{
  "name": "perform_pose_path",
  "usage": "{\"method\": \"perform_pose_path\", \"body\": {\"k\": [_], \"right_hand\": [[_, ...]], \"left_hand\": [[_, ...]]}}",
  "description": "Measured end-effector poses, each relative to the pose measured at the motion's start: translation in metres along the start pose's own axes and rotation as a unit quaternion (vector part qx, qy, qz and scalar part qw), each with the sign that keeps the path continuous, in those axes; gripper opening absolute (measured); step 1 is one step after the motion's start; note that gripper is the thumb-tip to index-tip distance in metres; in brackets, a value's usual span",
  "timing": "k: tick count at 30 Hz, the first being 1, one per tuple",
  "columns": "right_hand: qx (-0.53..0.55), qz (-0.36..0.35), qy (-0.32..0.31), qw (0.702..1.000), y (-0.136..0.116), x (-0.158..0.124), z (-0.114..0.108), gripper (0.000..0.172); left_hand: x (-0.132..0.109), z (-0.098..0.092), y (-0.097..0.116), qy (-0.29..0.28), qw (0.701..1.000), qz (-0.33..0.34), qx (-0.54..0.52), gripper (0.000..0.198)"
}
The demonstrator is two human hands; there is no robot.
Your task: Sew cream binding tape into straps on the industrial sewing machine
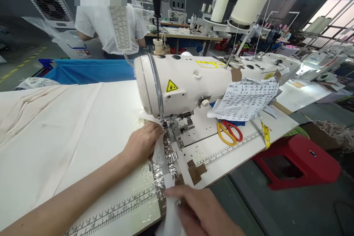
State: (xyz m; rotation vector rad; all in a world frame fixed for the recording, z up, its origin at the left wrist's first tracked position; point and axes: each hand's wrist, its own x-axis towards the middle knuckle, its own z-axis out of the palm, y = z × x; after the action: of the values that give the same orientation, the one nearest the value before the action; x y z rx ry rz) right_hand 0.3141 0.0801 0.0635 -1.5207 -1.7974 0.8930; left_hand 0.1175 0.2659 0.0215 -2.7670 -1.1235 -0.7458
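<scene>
A white sewing machine [182, 81] stands over the table, and a narrow strip of white fabric [160, 155] runs from its needle area down past the front edge. My left hand [143, 138] lies beside the presser foot with its fingers closed together on the strip; the fingertips are partly hidden by the machine head. Lower down, at the table's edge, my right hand [200, 210] pinches the hanging part of the same strip between thumb and fingers. Shiny clear tape [173, 162] and a small metal guide lie beside the fabric.
Scissors [230, 132] with red and yellow handles lie right of the needle, near a yellow tape measure [266, 134]. Handwritten papers [246, 97] hang from the machine. Cream fabric [41, 114] covers the left. A red stool [301, 162] stands right; a person [110, 25] is behind.
</scene>
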Motion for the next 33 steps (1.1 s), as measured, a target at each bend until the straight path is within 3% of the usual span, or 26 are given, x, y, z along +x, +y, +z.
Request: {"method": "perform_pose_path", "body": {"k": [4,8,11,20,33], "right_hand": [[-0.070,-0.028,0.005,0.997,0.031,0.025,-0.004,0.035],[-0.159,-0.031,0.098,0.982,0.035,0.048,0.002,0.036],[-0.190,-0.066,0.118,0.972,0.032,0.060,0.012,0.032],[-0.214,-0.113,0.145,0.959,0.031,0.080,0.025,0.031],[-0.234,-0.105,0.144,0.956,0.033,0.085,0.031,0.028]], "left_hand": [[-0.002,0.003,-0.009,0.012,0.994,-0.037,-0.105,0.032],[0.001,0.001,-0.011,0.011,0.986,-0.038,-0.160,0.029],[0.002,-0.001,-0.011,0.021,0.982,-0.036,-0.184,0.025],[0.003,-0.006,-0.013,-0.008,0.982,-0.042,-0.185,0.029],[0.002,0.002,-0.012,0.024,0.984,-0.032,-0.171,0.022]]}}
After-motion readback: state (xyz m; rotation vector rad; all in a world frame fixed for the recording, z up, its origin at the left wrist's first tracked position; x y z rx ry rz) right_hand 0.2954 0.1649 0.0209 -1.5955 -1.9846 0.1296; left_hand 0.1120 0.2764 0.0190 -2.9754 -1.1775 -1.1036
